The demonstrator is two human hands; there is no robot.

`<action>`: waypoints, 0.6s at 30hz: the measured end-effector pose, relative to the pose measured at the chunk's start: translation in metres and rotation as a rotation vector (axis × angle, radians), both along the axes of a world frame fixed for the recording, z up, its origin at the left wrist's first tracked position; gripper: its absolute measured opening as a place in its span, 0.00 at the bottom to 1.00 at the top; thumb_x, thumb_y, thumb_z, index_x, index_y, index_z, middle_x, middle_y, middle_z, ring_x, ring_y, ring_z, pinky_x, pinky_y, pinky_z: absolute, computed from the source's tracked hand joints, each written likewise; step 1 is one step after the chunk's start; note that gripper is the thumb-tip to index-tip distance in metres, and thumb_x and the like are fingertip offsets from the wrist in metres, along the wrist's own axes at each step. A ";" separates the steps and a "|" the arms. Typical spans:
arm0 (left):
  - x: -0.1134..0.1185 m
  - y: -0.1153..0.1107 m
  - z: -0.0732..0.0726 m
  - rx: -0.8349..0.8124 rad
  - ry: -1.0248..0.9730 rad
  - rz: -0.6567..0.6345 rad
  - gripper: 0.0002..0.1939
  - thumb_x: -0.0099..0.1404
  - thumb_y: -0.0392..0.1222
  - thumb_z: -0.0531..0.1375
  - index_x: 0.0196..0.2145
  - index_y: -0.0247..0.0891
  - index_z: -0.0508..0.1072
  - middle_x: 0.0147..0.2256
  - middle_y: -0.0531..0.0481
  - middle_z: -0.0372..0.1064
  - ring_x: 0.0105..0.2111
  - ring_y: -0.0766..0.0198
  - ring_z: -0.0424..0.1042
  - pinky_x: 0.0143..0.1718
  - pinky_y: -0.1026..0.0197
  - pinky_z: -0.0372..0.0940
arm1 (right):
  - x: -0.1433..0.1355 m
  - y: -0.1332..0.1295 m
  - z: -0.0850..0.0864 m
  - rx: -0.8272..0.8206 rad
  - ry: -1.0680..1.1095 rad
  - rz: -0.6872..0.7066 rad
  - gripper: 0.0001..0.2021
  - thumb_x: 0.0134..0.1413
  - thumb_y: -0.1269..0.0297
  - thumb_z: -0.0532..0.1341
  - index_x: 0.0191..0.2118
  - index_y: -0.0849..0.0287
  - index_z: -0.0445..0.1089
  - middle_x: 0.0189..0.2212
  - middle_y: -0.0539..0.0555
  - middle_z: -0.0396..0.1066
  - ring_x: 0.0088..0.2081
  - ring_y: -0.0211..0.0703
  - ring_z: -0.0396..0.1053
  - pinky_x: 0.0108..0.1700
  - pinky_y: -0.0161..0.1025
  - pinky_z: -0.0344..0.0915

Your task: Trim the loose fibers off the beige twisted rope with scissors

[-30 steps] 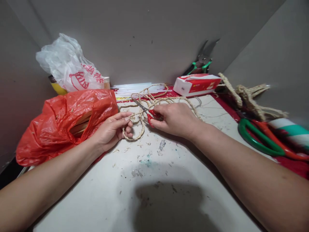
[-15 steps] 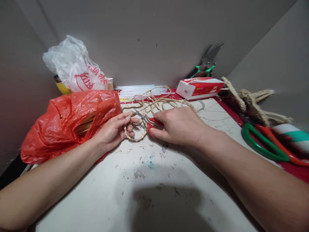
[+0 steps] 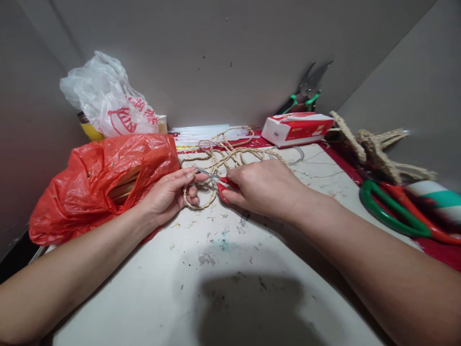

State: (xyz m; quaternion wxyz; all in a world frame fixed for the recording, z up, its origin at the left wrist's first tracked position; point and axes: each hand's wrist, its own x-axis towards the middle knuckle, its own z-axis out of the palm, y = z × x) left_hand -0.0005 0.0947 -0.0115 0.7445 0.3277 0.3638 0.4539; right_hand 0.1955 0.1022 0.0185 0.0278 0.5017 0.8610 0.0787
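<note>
Straw-coloured braided cord (image 3: 230, 154): loosely tangled on the table (image 3: 144, 298), between its centre and far edge; one loop lies toward the near edge, beside the left hand.
Left hand (image 3: 169, 192): thumb and forefinger pinch the cord; the other fingers are curled.
Right hand (image 3: 261, 185): fingers closed around the handles of the red-handled scissors.
Red-handled scissors (image 3: 215, 177): blades directed at the left fingertips; whether they touch the cord cannot be told.
Red plastic bag (image 3: 84, 166): at the left edge, torn open over wood-like strips (image 3: 126, 186).
White plastic bag (image 3: 103, 96): far-left corner, behind the red bag; red print.
Translucent rods (image 3: 203, 134): along the far edge.
Tissue packet (image 3: 298, 129): near the far-right corner, in front of the pruning shears (image 3: 308, 91).
Large scissors (image 3: 391, 209): right edge; one handle green, one orange.
Thicker braided rope (image 3: 378, 149): beyond the large scissors.
</note>
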 end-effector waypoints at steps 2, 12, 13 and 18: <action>0.000 0.000 0.000 -0.002 -0.003 -0.003 0.05 0.60 0.30 0.59 0.36 0.31 0.71 0.36 0.45 0.75 0.20 0.73 0.64 0.23 0.66 0.67 | 0.001 0.002 -0.001 -0.002 0.003 -0.008 0.17 0.54 0.53 0.52 0.27 0.58 0.72 0.24 0.56 0.74 0.25 0.45 0.68 0.25 0.38 0.43; 0.000 0.001 0.000 -0.009 -0.020 0.022 0.05 0.62 0.29 0.56 0.37 0.33 0.70 0.35 0.46 0.74 0.19 0.74 0.64 0.22 0.67 0.66 | 0.002 0.002 -0.005 0.025 0.053 -0.001 0.19 0.51 0.49 0.52 0.27 0.58 0.72 0.23 0.57 0.73 0.24 0.45 0.66 0.24 0.38 0.44; 0.000 0.001 0.000 -0.008 -0.015 0.022 0.06 0.62 0.29 0.56 0.38 0.33 0.69 0.35 0.45 0.74 0.19 0.73 0.64 0.23 0.67 0.66 | 0.001 0.002 -0.004 0.020 0.043 -0.002 0.19 0.51 0.49 0.52 0.27 0.58 0.72 0.23 0.57 0.73 0.24 0.45 0.66 0.24 0.38 0.44; -0.001 0.001 0.000 -0.009 0.006 0.028 0.09 0.62 0.29 0.55 0.41 0.32 0.69 0.32 0.47 0.73 0.19 0.73 0.64 0.23 0.67 0.66 | 0.002 0.003 -0.002 0.013 0.016 -0.016 0.17 0.54 0.54 0.51 0.27 0.58 0.72 0.23 0.56 0.73 0.24 0.44 0.66 0.25 0.39 0.43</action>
